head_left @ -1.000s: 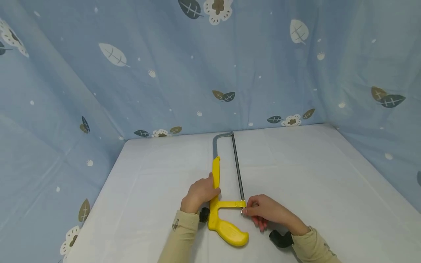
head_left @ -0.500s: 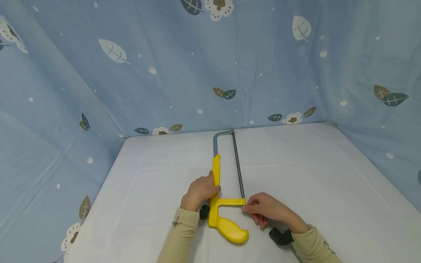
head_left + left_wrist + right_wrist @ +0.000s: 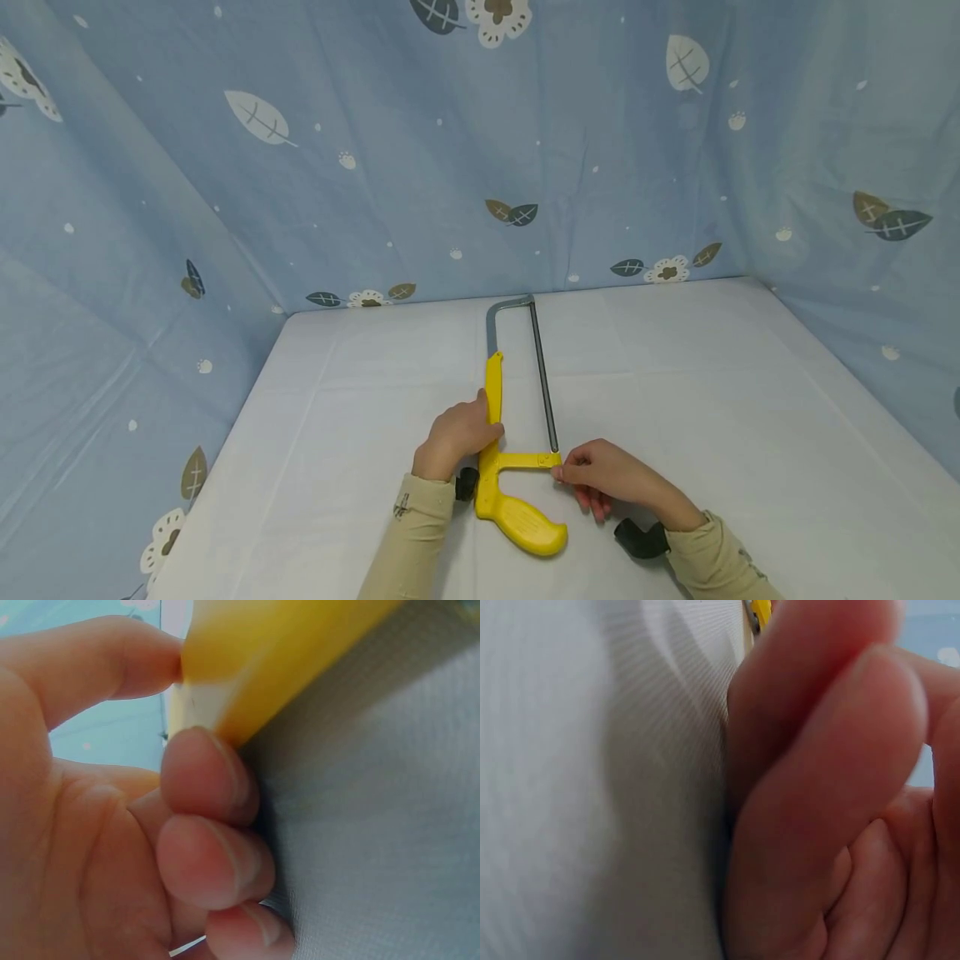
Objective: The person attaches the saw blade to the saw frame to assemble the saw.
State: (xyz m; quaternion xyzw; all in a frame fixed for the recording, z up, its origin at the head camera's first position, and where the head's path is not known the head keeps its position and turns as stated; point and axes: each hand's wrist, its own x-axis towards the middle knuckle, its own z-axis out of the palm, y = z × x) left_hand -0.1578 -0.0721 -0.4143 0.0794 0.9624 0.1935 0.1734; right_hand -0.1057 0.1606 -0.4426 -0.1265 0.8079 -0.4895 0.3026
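A hacksaw (image 3: 525, 527) lies flat on the white-covered table, its yellow handle toward me and its grey front bow (image 3: 491, 329) pointing away. The dark blade (image 3: 543, 377) runs along its right side, joined at both ends. My left hand (image 3: 456, 437) holds the yellow frame (image 3: 277, 660) between thumb and fingers; in the left wrist view several fingertips are curled beside it, close to the cloth. With thumb and forefinger, my right hand (image 3: 611, 477) pinches the small metal wing nut at the blade's near end, which the fingers now hide. Its other fingers (image 3: 817, 802) rest near the cloth.
White cloth (image 3: 360, 392) covers the table, and a blue curtain (image 3: 420, 183) printed with leaves and flowers hangs behind and at both sides. Black wrist-camera mounts (image 3: 641, 542) stick out from under both wrists, close to the table.
My right fingers have shifted slightly on the wing nut, which showed silver a second ago and is now covered. My left hand and the hacksaw stay put; the head view has tilted slightly.
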